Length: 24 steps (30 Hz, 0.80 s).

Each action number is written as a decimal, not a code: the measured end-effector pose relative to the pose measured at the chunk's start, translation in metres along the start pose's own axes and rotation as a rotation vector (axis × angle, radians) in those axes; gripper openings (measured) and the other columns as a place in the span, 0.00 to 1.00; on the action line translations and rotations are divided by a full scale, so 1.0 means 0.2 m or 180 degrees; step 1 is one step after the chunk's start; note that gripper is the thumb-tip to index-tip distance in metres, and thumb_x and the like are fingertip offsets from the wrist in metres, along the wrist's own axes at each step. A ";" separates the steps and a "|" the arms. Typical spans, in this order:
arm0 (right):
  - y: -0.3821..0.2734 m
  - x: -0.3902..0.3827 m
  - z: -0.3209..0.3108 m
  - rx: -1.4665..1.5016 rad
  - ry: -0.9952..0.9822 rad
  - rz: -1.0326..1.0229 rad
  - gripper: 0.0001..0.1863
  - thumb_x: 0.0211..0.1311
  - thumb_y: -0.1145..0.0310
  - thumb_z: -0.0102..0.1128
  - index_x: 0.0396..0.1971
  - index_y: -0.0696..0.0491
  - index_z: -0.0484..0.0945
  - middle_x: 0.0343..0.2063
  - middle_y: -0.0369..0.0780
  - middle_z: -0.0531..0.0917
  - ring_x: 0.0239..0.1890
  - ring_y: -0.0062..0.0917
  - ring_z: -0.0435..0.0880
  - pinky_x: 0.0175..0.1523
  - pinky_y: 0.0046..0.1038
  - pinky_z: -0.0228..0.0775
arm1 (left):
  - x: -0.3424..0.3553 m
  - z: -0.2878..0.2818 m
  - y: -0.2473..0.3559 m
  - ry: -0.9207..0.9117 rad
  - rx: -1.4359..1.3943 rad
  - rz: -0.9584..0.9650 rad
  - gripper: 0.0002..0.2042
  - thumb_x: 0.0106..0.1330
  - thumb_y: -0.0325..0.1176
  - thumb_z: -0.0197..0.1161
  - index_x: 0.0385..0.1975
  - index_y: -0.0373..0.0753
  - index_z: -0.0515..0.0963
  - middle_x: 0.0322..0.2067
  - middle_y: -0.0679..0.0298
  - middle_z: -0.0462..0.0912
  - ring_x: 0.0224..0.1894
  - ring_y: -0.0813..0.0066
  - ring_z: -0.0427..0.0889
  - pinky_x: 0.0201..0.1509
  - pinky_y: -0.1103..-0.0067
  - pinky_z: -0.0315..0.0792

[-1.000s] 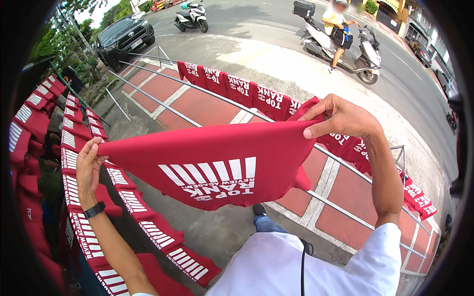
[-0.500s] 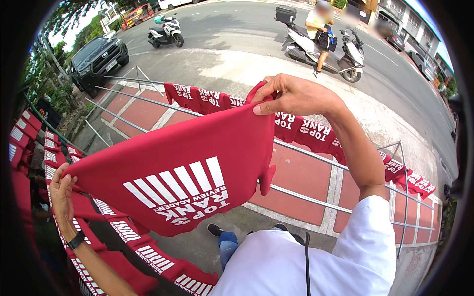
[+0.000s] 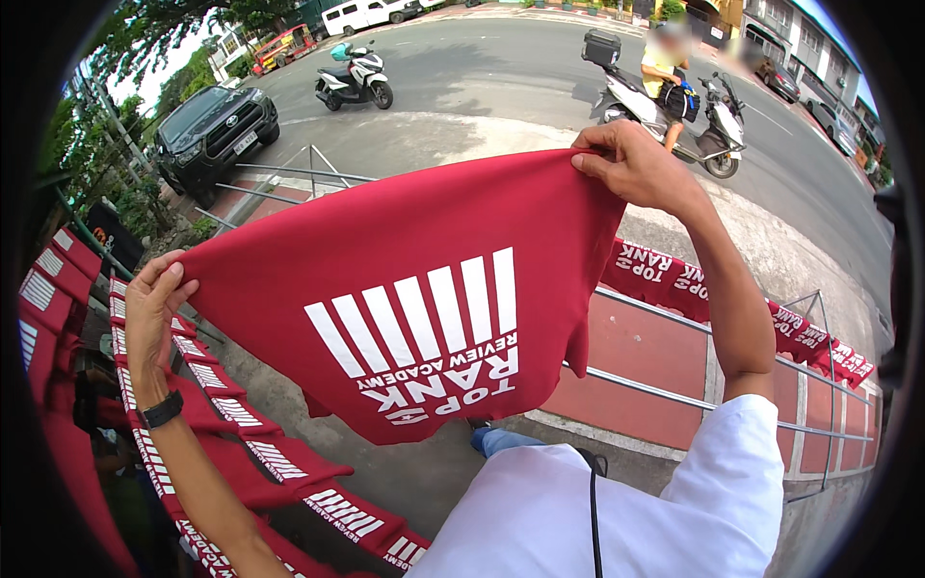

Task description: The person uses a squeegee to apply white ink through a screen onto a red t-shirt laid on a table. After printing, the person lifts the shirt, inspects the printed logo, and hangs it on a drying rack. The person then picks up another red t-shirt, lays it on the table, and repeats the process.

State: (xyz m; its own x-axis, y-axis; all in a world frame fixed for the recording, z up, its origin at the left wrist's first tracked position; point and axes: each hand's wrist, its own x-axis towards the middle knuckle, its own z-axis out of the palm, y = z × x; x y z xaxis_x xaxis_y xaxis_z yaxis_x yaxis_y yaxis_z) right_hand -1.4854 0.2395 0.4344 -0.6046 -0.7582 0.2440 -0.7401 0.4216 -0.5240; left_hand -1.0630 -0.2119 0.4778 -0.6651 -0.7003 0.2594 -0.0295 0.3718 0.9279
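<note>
And here's the red cloth point(image 3: 414, 226) held high in front of the body, left hand point(image 3: 157, 299) and right hand point(image 3: 636, 171) pinching opposite corners, set wide apart, likely keeping that top edge taut, with metal rails point(image 3: 657, 311) beyond at right.

A black cord point(image 3: 594, 525) crosses the white short-sleeved shirt point(image 3: 520, 520), worn with blue trousers point(image 3: 501, 441) and black wristwatch point(image 3: 162, 410).

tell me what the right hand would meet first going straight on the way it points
The red cloth that the right hand pinches at one corner. Past that, the line seems to head out toward the grey road, though one view leaves depth unclear.
</note>
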 end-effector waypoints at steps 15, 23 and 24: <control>-0.64 1.36 0.83 0.0351 -0.0170 -0.0913 0.14 0.77 0.62 0.62 0.47 0.56 0.88 0.33 0.46 0.90 0.33 0.35 0.86 0.43 0.37 0.78 | 1.24 -1.03 -0.69 -0.0250 0.0336 -0.0622 0.16 0.81 0.33 0.62 0.63 0.33 0.78 0.48 0.64 0.87 0.43 0.84 0.87 0.40 0.85 0.83; -1.09 1.80 1.04 -0.0152 0.0273 -0.0710 0.13 0.77 0.63 0.62 0.46 0.58 0.88 0.30 0.49 0.88 0.30 0.41 0.85 0.41 0.39 0.78 | 1.99 -1.49 -0.87 -0.1230 0.0338 -0.0104 0.24 0.71 0.32 0.68 0.64 0.28 0.77 0.53 0.59 0.86 0.51 0.76 0.86 0.56 0.78 0.78; -1.14 1.86 1.07 -0.0171 0.0199 -0.0543 0.14 0.78 0.64 0.64 0.47 0.60 0.87 0.33 0.42 0.90 0.33 0.29 0.86 0.42 0.33 0.78 | 2.09 -1.53 -0.89 -0.1290 0.0343 0.0010 0.26 0.70 0.31 0.68 0.66 0.27 0.76 0.54 0.59 0.86 0.53 0.76 0.85 0.58 0.79 0.77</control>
State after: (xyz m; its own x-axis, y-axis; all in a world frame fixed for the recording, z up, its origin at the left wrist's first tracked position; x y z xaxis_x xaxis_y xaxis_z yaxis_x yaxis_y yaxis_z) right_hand -1.4783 -0.2442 0.4699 -0.4850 -0.7892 0.3766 -0.8471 0.3169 -0.4267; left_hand -1.1072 -0.7576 0.5038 -0.9045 -0.4105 0.1157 -0.0908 0.4503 0.8883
